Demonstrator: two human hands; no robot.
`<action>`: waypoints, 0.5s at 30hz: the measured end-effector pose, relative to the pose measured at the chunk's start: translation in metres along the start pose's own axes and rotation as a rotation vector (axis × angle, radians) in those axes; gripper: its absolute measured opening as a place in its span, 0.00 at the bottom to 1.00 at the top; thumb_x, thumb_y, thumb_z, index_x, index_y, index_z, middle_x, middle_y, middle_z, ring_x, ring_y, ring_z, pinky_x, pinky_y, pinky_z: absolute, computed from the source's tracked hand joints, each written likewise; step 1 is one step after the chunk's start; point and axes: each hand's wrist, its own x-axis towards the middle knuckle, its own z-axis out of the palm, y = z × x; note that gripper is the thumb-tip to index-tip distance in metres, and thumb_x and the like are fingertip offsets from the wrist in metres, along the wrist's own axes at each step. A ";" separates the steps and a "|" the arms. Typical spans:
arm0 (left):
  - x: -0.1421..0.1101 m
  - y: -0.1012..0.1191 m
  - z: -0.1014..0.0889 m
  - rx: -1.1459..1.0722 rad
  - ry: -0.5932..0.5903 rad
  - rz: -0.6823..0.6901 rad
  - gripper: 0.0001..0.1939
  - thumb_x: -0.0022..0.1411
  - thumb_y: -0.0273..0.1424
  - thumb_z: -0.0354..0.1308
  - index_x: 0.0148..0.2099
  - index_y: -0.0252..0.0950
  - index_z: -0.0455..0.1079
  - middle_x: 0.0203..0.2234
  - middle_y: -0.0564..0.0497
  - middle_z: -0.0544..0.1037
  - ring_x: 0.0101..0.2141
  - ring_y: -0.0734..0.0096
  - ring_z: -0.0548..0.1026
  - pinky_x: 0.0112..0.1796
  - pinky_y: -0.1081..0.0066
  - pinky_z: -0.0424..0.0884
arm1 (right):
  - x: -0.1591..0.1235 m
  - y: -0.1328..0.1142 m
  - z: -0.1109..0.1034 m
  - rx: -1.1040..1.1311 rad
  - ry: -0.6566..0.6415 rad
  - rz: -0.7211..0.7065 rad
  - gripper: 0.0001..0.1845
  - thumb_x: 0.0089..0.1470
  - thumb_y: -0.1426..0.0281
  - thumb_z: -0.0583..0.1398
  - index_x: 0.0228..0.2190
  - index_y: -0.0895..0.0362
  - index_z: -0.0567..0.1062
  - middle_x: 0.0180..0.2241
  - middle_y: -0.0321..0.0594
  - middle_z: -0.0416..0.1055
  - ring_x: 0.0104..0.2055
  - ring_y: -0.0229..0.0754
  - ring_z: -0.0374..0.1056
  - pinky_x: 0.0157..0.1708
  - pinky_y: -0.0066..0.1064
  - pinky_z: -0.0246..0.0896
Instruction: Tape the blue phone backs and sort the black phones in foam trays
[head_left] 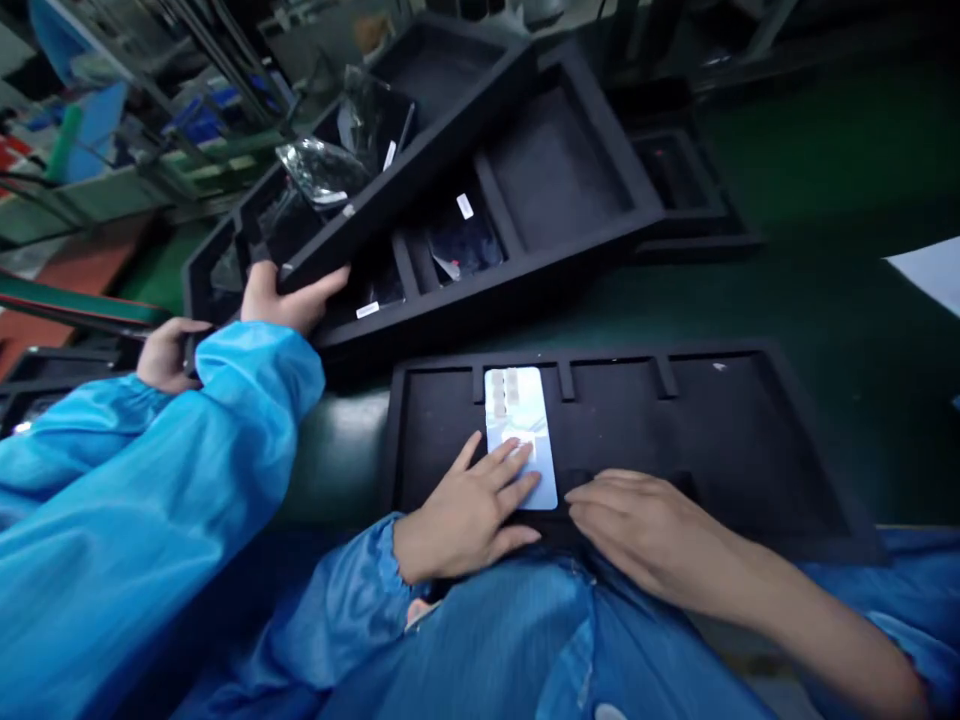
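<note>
A black foam tray (750, 440) with several slots lies in front of me on the green table. One slot holds a pale blue, glossy rectangular panel (514, 410). My left hand (465, 510) rests on the panel's near end, fingers spread flat and holding nothing. My right hand (645, 530) lies flat on the tray's near edge just right of the panel. Its fingers are stretched out toward the left, tips close to the panel and to my left hand.
A co-worker in blue sleeves at the left grips a tilted black tray (420, 150) with one hand (292, 295); the other hand (165, 355) is lower left. More black trays (570, 170) with clear wrapped parts (322, 170) are stacked behind. White paper (930, 270) lies far right.
</note>
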 end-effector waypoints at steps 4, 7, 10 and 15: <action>-0.021 0.009 0.012 -0.062 -0.010 0.037 0.25 0.68 0.43 0.42 0.59 0.33 0.62 0.61 0.44 0.57 0.61 0.58 0.56 0.62 0.49 0.44 | 0.001 0.017 -0.010 -0.051 0.159 0.009 0.13 0.63 0.76 0.48 0.39 0.62 0.72 0.41 0.43 0.70 0.40 0.40 0.67 0.43 0.34 0.64; -0.028 0.008 0.013 -0.144 0.004 0.033 0.19 0.68 0.38 0.44 0.56 0.35 0.65 0.56 0.49 0.66 0.58 0.63 0.61 0.63 0.54 0.42 | 0.016 0.026 -0.005 -0.071 0.125 -0.002 0.14 0.63 0.76 0.48 0.38 0.62 0.73 0.41 0.44 0.70 0.41 0.41 0.67 0.43 0.36 0.66; -0.031 0.006 0.008 -0.236 0.040 0.053 0.16 0.68 0.35 0.46 0.53 0.39 0.67 0.51 0.52 0.72 0.55 0.67 0.66 0.63 0.57 0.41 | 0.030 0.026 0.008 -0.109 0.065 -0.025 0.15 0.62 0.76 0.50 0.46 0.63 0.72 0.49 0.46 0.67 0.50 0.44 0.64 0.49 0.41 0.64; -0.027 -0.008 -0.006 -0.302 0.227 0.022 0.14 0.67 0.29 0.48 0.54 0.38 0.66 0.46 0.52 0.75 0.46 0.75 0.72 0.56 0.67 0.59 | 0.025 0.020 0.030 -0.212 -0.072 -0.120 0.19 0.60 0.78 0.52 0.53 0.62 0.67 0.60 0.46 0.53 0.63 0.51 0.45 0.57 0.49 0.54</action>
